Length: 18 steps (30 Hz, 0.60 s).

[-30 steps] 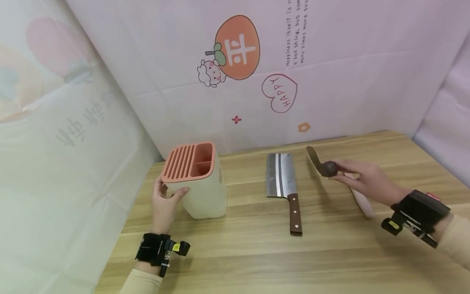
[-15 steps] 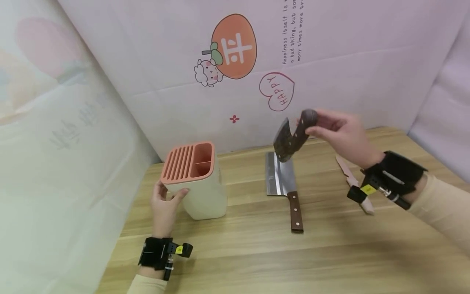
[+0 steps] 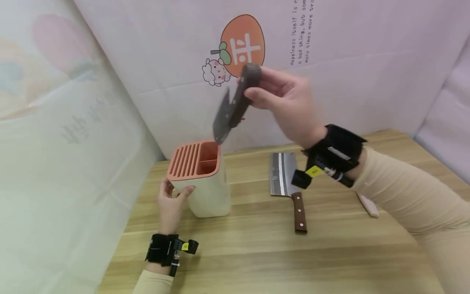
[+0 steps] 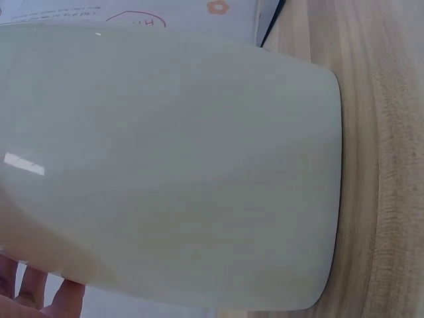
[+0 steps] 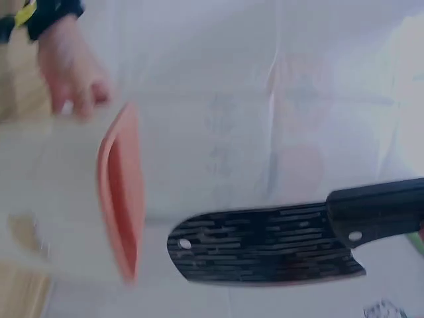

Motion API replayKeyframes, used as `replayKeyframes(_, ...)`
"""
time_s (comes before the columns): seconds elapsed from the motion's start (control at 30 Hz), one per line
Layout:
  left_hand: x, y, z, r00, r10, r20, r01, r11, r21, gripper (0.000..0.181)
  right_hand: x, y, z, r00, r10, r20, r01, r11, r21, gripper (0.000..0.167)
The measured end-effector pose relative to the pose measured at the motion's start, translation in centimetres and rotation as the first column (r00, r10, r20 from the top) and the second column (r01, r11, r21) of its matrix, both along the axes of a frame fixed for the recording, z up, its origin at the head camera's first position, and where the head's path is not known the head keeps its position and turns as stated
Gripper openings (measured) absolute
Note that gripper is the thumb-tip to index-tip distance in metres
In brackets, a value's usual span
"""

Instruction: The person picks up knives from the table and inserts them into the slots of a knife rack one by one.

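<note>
My right hand (image 3: 290, 104) holds a short, broad knife (image 3: 240, 98) by its dark riveted handle, up in the air. Its blade slants down, with the tip above the back right of a cream knife block (image 3: 210, 198). In the right wrist view the dark, streaked blade (image 5: 265, 245) has a hole near the tip and stands apart from the block's orange rim (image 5: 106, 172). My left hand (image 3: 171, 206) grips the block's near left corner below the slotted orange top (image 3: 188, 176), thumb on the front. The block's pale wall (image 4: 179, 165) fills most of the left wrist view.
A cleaver (image 3: 284, 175) with a brown handle lies flat on the wooden table (image 3: 249, 253), right of the block. Further right, a pale pink knife (image 3: 368, 205) is mostly hidden by the right forearm. Printed cloth (image 3: 349, 94) hangs behind and at the sides.
My right hand has carried the dark knife up and left, from beside the pink knife, past the cleaver, to above the block. My left hand keeps its grip on the block.
</note>
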<state>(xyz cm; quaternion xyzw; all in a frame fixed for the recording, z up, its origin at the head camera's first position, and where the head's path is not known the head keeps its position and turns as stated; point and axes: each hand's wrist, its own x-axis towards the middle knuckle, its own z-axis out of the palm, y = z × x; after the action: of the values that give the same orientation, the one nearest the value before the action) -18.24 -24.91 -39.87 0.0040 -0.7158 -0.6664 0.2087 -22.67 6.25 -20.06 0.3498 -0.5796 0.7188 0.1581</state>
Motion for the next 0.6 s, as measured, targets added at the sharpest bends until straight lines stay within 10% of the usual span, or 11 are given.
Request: replayKeyframes(0.6,-1.2,2.3,-0.5,0.999,-0.046,-0.028,0.046,0.999,0.016,0.062,-0.3,-7.1,-0.9,0.988,0.106,0.11,-0.112,0.993,0.046,0.04)
